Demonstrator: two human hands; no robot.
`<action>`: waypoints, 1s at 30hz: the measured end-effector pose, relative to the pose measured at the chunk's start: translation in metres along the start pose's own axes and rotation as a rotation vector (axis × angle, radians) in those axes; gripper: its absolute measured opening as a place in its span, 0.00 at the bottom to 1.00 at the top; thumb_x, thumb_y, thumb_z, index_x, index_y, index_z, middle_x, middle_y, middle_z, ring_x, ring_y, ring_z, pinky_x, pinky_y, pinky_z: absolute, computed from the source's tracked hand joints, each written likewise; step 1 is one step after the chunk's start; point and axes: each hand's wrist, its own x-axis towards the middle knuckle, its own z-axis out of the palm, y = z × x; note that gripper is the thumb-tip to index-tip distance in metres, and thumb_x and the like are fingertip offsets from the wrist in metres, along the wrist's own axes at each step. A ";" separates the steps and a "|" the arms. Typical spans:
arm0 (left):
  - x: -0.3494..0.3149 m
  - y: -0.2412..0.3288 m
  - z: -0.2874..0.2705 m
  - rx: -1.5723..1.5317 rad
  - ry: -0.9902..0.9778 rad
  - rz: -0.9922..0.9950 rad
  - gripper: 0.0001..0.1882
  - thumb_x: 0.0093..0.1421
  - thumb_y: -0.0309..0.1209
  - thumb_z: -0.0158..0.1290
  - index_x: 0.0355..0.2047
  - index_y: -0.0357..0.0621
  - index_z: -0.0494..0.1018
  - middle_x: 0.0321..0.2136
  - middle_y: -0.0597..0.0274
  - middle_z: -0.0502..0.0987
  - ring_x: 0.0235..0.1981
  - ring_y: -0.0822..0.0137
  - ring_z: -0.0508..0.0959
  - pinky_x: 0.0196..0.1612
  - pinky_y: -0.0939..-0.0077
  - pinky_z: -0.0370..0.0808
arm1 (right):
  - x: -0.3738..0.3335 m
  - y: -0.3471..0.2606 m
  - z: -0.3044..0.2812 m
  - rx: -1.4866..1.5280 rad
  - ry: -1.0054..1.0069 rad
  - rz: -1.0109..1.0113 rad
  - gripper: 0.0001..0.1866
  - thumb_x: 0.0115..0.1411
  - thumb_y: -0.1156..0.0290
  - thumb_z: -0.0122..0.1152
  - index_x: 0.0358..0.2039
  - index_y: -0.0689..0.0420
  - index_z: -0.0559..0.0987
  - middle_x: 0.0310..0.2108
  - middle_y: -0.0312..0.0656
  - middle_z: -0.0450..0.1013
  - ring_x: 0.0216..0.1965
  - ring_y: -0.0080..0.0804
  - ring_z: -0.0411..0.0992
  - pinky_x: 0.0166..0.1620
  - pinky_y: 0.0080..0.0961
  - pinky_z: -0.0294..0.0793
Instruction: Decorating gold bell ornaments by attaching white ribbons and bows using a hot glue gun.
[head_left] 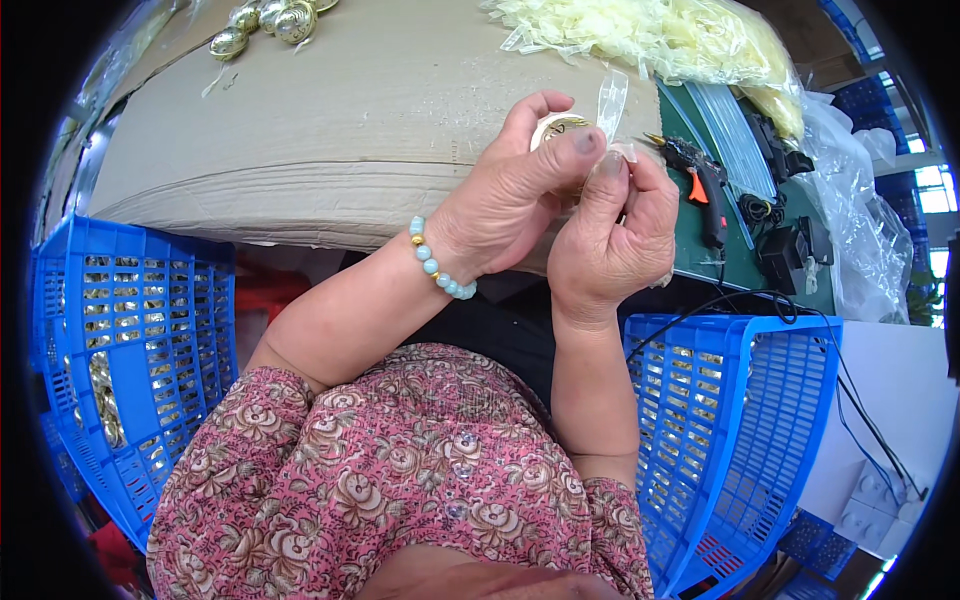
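- My left hand (510,200) has its fingers closed round a small round gold bell (556,126), smooth and shiny, mostly hidden behind my thumb.
- My right hand (612,235) pinches a strip of clear, crinkly ribbon (610,102) at the bell, thumb and forefinger pressed tight together; the strip stands up above the bell.
- Bell and both hands hang over the near edge of the cardboard sheet (340,130), dull, tan and flat, which covers the bench.
- At the far left corner of the cardboard lie at least three more gold bells (268,22).
- Right of the cardboard: a clear bag of pale yellow, shredded-looking ribbons (690,40), a bundle of clear glue sticks (730,140) and one black glue gun (700,180) with an orange trigger.
- Two blue plastic lattice crates sit below the cardboard, one left (130,350), one right (740,420), each holding gold pieces I cannot count.
- A bead bracelet (440,262), pale blue, circles my left wrist.
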 end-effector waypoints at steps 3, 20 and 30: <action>0.000 -0.003 -0.007 0.090 -0.005 0.023 0.27 0.59 0.35 0.56 0.51 0.42 0.53 0.38 0.61 0.69 0.39 0.72 0.72 0.44 0.74 0.72 | 0.000 0.004 0.001 -0.010 0.043 -0.075 0.04 0.57 0.77 0.57 0.34 0.61 0.76 0.25 0.43 0.74 0.23 0.32 0.73 0.28 0.23 0.72; 0.003 0.001 -0.029 0.063 0.048 0.110 0.13 0.62 0.29 0.46 0.45 0.40 0.64 0.35 0.63 0.71 0.37 0.74 0.72 0.41 0.78 0.70 | -0.003 -0.019 0.005 0.426 -0.093 0.464 0.05 0.58 0.79 0.56 0.35 0.65 0.73 0.26 0.36 0.72 0.26 0.14 0.69 0.30 0.10 0.68; 0.009 0.014 -0.033 0.011 0.097 0.038 0.09 0.62 0.32 0.45 0.38 0.42 0.69 0.32 0.64 0.73 0.32 0.71 0.74 0.37 0.74 0.73 | 0.006 -0.021 0.008 0.538 -0.171 0.620 0.05 0.54 0.81 0.58 0.33 0.65 0.73 0.28 0.40 0.73 0.29 0.19 0.72 0.33 0.15 0.72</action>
